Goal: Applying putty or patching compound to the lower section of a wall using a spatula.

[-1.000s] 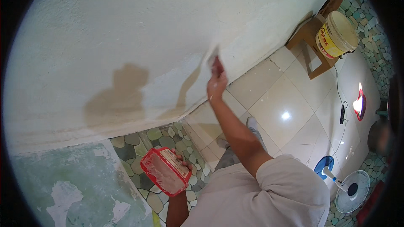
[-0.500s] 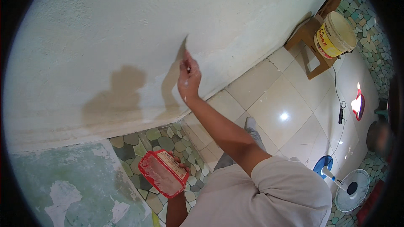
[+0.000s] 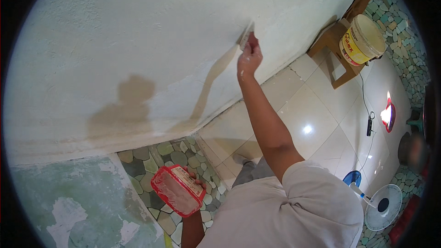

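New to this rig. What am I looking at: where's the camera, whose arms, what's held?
No robot here: just a person's two bare hands. The view comes from the left of two fisheye cameras worn on the head, looking down, so the rim is dark and straight edges bend. Picture left is the person's left.

The right hand grips a scraper up at the pale wall; I can't tell whether its blade touches. The left hand holds a red tub with pale paste inside, its opening facing the camera.

To the right, a brown stool stands on the tiled floor with a bucket on it. A fan is at lower right.
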Tool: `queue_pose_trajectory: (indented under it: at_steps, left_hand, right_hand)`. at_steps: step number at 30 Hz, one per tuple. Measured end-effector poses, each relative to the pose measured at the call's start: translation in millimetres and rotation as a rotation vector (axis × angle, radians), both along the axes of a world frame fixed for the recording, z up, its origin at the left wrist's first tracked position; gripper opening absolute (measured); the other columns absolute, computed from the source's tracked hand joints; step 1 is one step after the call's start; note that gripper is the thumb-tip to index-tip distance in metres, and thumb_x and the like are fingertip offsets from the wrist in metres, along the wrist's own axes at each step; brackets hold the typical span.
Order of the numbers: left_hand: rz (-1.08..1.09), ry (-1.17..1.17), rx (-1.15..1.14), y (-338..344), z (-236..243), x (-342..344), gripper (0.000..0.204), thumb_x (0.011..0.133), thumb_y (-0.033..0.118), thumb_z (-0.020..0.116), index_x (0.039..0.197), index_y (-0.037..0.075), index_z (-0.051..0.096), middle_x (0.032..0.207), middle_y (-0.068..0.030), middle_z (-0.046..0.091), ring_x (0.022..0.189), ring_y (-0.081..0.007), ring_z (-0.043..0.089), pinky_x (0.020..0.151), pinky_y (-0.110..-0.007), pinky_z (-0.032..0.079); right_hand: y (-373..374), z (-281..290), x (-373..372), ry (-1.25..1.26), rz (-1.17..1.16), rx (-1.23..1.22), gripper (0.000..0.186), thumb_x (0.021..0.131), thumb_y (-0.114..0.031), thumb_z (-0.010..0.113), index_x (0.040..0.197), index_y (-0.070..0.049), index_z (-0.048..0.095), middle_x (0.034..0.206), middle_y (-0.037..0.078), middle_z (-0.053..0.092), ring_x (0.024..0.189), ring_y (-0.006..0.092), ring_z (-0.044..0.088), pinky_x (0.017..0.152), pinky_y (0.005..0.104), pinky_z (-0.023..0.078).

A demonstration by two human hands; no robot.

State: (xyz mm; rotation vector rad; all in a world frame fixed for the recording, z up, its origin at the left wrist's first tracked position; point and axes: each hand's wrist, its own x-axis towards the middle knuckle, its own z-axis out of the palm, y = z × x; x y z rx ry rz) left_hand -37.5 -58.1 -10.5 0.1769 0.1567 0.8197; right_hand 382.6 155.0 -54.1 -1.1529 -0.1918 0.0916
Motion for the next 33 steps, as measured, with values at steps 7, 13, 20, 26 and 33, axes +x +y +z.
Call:
queue_pose_trajectory:
  at_steps: [7, 13, 20, 26, 33]
  left_hand:
    - [-0.02, 0.002, 0.017, 3.3, 6.4, 12.0, 0.089, 0.089, 0.06, 0.06, 0.154, 0.009, 0.026, 0.142, -0.0154, 0.048, 0.126, -0.0338, 0.051, 0.11, -0.058, 0.033]
    - [-0.024, -0.004, 0.024, 6.4, 5.1, 16.7, 0.088, 0.089, 0.06, 0.059, 0.154, 0.009, 0.027, 0.142, -0.0155, 0.048, 0.126, -0.0334, 0.05, 0.11, -0.056, 0.033]
    - [0.041, 0.033, 0.0, -5.0, 6.1, 9.7, 0.088, 0.089, 0.06, 0.058, 0.154, 0.01, 0.027, 0.142, -0.0138, 0.048, 0.124, -0.0353, 0.053, 0.108, -0.058, 0.036]
    - [0.07, 0.086, 0.015, -13.5, -1.5, 0.5, 0.089, 0.089, 0.059, 0.06, 0.155, 0.009, 0.026, 0.143, -0.0148, 0.048, 0.124, -0.0357, 0.053, 0.106, -0.06, 0.038]
    - [0.071, 0.078, 0.003, -11.8, 3.6, -9.9, 0.089, 0.089, 0.059, 0.06, 0.155, 0.01, 0.026, 0.143, -0.0147, 0.048, 0.124, -0.035, 0.053, 0.106, -0.06, 0.037]
  right_hand:
    - [-4.2, 67.9, -89.4, -0.118, 0.176, -0.018, 0.04, 0.092, -0.001, 0.059, 0.132, -0.003, 0.059, 0.104, 0.011, 0.064, 0.089, 0.0176, 0.06, 0.081, 0.03, 0.049]
    - [-49.0, 44.4, -124.2, -0.315, 0.47, 0.008, 0.037, 0.095, 0.002, 0.054, 0.132, -0.003, 0.059, 0.114, 0.013, 0.065, 0.099, 0.019, 0.062, 0.089, 0.0303, 0.049]
    - [-22.4, -71.0, -101.4, 0.09, 0.156, -0.086, 0.033, 0.097, -0.001, 0.05, 0.129, 0.004, 0.06, 0.117, 0.014, 0.069, 0.105, 0.0189, 0.063, 0.094, 0.0302, 0.047]
    - [35.1, -51.8, -124.1, 0.201, 0.025, -0.136, 0.04, 0.096, -0.004, 0.056, 0.135, -0.003, 0.058, 0.107, 0.01, 0.07, 0.088, 0.0158, 0.061, 0.081, 0.0295, 0.049]
    - [13.4, 33.0, -210.7, 0.19, 0.211, 0.146, 0.042, 0.096, -0.002, 0.056, 0.138, -0.003, 0.055, 0.107, 0.002, 0.064, 0.083, 0.0114, 0.051, 0.076, 0.0253, 0.043]
